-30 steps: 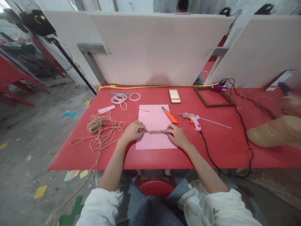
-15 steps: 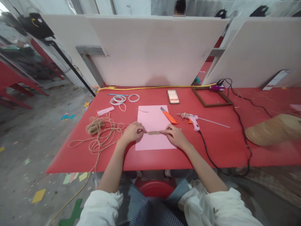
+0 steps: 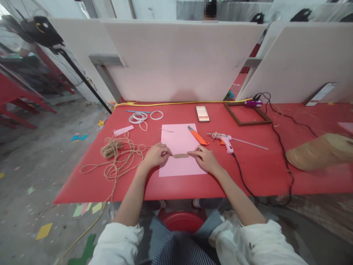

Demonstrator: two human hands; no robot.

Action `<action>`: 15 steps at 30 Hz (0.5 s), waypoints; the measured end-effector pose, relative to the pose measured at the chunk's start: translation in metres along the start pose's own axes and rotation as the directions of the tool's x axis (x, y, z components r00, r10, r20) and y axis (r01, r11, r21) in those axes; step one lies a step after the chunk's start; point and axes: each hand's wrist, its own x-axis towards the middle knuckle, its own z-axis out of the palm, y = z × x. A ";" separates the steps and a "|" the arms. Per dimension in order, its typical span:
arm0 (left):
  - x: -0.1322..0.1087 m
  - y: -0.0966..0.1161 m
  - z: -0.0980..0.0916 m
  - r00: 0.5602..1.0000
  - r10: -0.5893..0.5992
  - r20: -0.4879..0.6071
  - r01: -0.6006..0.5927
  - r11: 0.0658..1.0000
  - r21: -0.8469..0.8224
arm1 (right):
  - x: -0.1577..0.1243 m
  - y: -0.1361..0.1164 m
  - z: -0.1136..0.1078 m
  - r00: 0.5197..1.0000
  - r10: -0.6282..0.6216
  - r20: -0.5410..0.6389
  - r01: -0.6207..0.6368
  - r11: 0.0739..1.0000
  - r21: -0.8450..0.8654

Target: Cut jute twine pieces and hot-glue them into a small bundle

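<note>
My left hand (image 3: 156, 154) and my right hand (image 3: 205, 158) both pinch the ends of a short flat strip of wound twine (image 3: 181, 156). The strip lies across a pink sheet of paper (image 3: 180, 140) on the red table (image 3: 248, 169). Both hands have their fingers curled and pressed onto the strip's ends. A loose tangle of jute twine (image 3: 117, 154) lies just left of my left hand. An orange utility knife (image 3: 198, 135) rests at the paper's upper right corner.
A pink glue gun (image 3: 226, 141) with a black cord (image 3: 275, 140) lies right of the knife. White rings (image 3: 145, 116), a small pad (image 3: 202, 113), a wooden frame (image 3: 247, 114) and a yellow cable (image 3: 179, 101) sit further back. A tan bundle (image 3: 320, 151) lies at the right. White partitions (image 3: 179, 59) stand behind.
Another person's hand at the far right has left the view. My hands and the twine strip stay nearly where they were.
</note>
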 end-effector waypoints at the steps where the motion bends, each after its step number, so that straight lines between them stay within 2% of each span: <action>1: 0.000 0.000 0.000 1.000 -0.001 0.000 0.001 1.000 -0.002 | 0.000 -0.001 0.000 1.000 -0.003 0.004 0.003 1.000 -0.004; 15: -0.001 0.003 -0.001 0.997 -0.072 -0.007 0.072 0.997 0.038 | 0.000 0.001 0.002 0.999 -0.025 0.039 0.029 0.994 -0.105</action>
